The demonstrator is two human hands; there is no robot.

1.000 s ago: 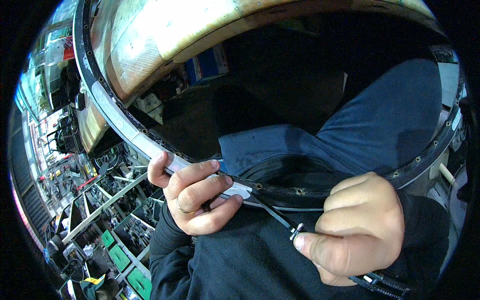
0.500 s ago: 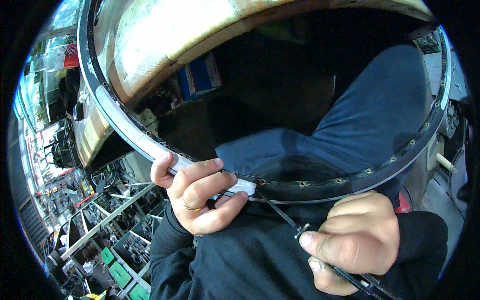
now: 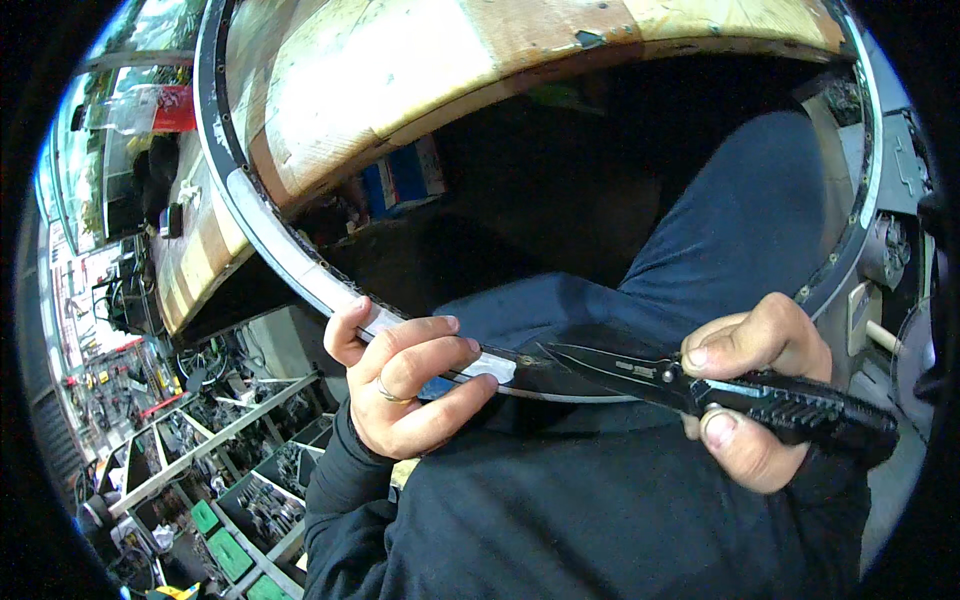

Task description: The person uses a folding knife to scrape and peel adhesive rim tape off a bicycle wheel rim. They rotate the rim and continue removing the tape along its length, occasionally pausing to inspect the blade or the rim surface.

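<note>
My left hand (image 3: 415,385) is closed round the near-left part of a black wheel rim (image 3: 212,100), its fingers over a whitish tape strip (image 3: 265,215) stuck along it. The strip ends just right of my fingertips. In my right hand (image 3: 770,345) is a black folding knife (image 3: 800,408), its blade out and pointing left. The blade lies flat to view over the rim, with the tip close to the strip's end; whether it touches the rim I cannot tell. Thumb and fingers wrap the handle near the pivot. The rim leans across my lap.
A wooden bench top (image 3: 330,70) with a curved edge stands ahead, partly inside the rim's circle. Under it is a blue box (image 3: 400,178). At lower left lies a tool rack with green bins (image 3: 230,553). A grey machine (image 3: 890,165) stands at right.
My right hand has risen and turned the knife, so the blade now shows broadside rather than edge-on. The rim and my left hand have shifted slightly right, the left grip unchanged.
</note>
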